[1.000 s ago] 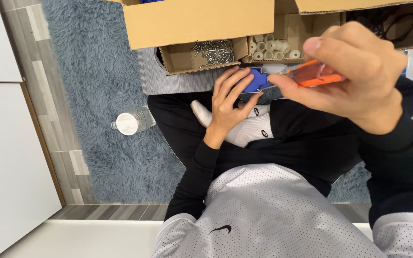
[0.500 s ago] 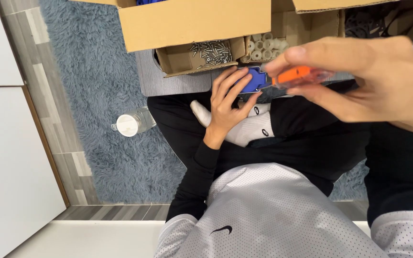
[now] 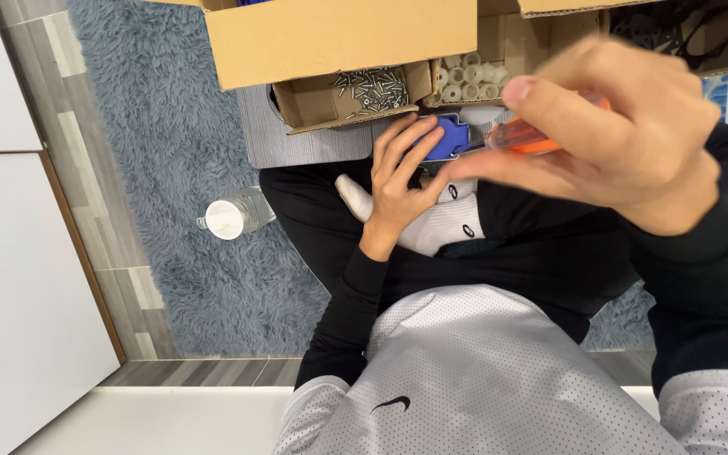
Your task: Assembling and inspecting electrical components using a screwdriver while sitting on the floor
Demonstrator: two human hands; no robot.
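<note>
**A:** What are the fingers doing?

**B:** The right hand [image 3: 625, 139] is raised close to the camera and blurred. Its thumb and fingers are pinched around a screwdriver with a clear orange handle [image 3: 532, 135], which sticks out to the left of the thumb tip. The left hand [image 3: 402, 181] sits lower, over the lap, with its fingers spread and curled over a blue plastic part [image 3: 448, 139]. The fingertips rest on the part's left edge.

**A:** How close are the tool and the part?

**B:** The screwdriver's end lies just beside the blue part's right edge. I cannot tell whether they touch.

**A:** And beyond the fingers?

**B:** Just past the left fingertips is an open cardboard box [image 3: 339, 38]. One compartment holds loose screws [image 3: 372, 88]. The next one to the right holds small white cylindrical pieces [image 3: 465, 77]. Under the left palm is a white sock [image 3: 431, 223] on legs in black trousers. Well off to the left of that hand, a clear plastic bottle with a white cap [image 3: 233, 215] lies on the blue-grey shaggy rug [image 3: 153, 126].
</note>
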